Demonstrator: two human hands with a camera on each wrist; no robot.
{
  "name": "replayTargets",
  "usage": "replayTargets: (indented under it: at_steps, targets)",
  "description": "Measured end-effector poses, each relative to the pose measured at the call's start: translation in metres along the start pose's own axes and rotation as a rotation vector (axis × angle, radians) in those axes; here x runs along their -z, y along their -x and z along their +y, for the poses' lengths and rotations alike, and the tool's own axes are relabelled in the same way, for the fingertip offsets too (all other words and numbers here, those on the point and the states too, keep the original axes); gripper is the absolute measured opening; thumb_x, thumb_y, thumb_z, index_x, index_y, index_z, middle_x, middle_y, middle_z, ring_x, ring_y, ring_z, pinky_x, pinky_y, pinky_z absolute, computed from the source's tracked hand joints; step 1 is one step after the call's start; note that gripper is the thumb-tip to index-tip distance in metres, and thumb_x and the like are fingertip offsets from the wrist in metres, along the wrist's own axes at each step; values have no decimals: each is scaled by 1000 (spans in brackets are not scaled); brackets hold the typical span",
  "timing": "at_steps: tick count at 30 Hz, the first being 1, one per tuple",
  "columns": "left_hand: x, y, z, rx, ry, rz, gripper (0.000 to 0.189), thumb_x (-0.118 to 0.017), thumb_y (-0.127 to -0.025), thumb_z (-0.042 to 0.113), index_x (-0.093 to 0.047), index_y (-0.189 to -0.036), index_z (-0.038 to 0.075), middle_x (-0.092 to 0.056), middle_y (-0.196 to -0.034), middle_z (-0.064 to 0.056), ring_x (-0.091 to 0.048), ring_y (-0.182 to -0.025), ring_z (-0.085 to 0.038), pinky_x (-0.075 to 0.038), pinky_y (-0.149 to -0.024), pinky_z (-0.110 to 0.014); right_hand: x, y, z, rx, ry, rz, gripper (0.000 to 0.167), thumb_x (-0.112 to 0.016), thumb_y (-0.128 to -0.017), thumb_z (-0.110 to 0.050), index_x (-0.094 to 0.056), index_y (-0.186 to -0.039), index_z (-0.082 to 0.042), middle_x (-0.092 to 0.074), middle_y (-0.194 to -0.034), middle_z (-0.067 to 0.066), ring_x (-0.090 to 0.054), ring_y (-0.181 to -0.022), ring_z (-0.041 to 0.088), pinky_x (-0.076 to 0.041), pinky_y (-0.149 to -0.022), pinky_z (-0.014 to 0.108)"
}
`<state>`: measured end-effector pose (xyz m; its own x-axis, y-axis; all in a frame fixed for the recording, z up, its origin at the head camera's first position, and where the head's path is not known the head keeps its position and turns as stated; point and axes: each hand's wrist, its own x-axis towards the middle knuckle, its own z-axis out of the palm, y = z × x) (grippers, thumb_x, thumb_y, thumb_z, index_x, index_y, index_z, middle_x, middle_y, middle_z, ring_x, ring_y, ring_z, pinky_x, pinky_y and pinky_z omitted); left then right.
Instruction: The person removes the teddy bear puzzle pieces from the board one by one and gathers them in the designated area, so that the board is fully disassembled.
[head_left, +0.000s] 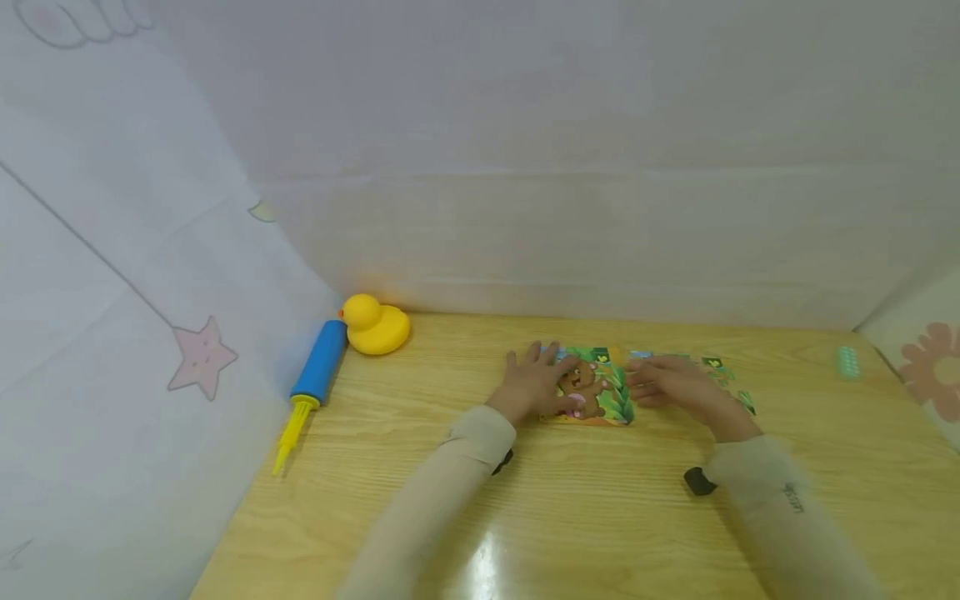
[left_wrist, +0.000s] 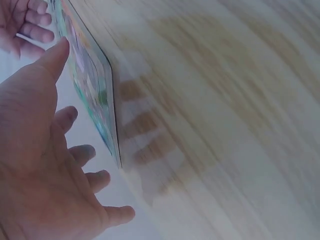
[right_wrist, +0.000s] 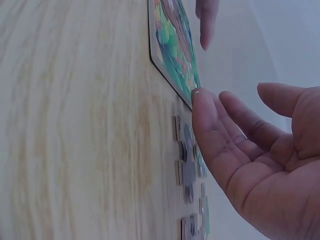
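A flat picture board point(head_left: 600, 392) shows a brown bear among green leaves and lies on the wooden table. My left hand point(head_left: 531, 387) is spread over the board's left side, its thumb reaching across the picture. In the left wrist view those fingers point(left_wrist: 97, 181) are straight and apart around the board's edge. At the board's right edge is my right hand point(head_left: 678, 387), with fingertips close to the near corner in the right wrist view and nothing held. Beside the board, partly hidden under the right hand, lie loose jigsaw pieces point(right_wrist: 187, 167).
A yellow rubber duck point(head_left: 377, 327) sits by the back wall at the left. Next to it lies a blue and yellow hand pump point(head_left: 320, 367). A small pale green item point(head_left: 848, 362) rests at the far right. Light cloth walls point(head_left: 525, 242) border the table.
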<state>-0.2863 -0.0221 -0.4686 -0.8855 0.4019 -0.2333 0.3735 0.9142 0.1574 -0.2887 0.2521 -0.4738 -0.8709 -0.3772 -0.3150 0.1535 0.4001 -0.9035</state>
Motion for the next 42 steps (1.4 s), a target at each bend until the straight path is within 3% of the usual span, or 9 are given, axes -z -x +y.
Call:
replayTargets:
  at_steps: [11,19,28,35,42]
  targets:
    - [0,-6,11,-40,68,-81,74,-56,-97,61,-21,-160,47,-9,-173,0,-8,-160,-29,-7,-121,-73,-13,-8,-2,10,50,-22,52,-48,-109,-31,-48,-147,4,-61,-138,27,-70,-113,31,-61,-90,38]
    - [-2,-6,10,-8,71,-100,71,-55,-96,63,-20,-157,53,-8,-172,9,-6,-161,-22,-7,-122,-70,-16,-6,-9,27,58,-34,50,-47,-109,-25,-45,-148,7,-61,-138,28,-71,-110,32,-62,-87,37]
    - [0,1,11,-26,88,-120,69,-49,-98,63,-19,-159,49,-5,-173,2,-2,-161,-27,-4,-121,-72,-20,-10,-7,3,119,-16,47,-49,-109,-28,-52,-143,5,-63,-136,25,-70,-104,24,-62,-86,37]
    - [1,3,11,-15,103,-120,71,-50,-96,66,-19,-158,51,-4,-173,3,-2,-161,-26,-3,-122,-70,-25,-12,-6,33,181,-7,42,-48,-109,-25,-61,-131,8,-67,-119,24,-69,-99,23,-62,-85,39]
    - [-3,3,10,-33,101,-116,70,-48,-98,65,-19,-159,49,-3,-173,2,0,-161,-27,-1,-122,-71,-31,-14,-4,50,302,53,35,-48,-108,-22,-72,-105,3,-67,-90,13,-67,-81,18,-60,-73,32]
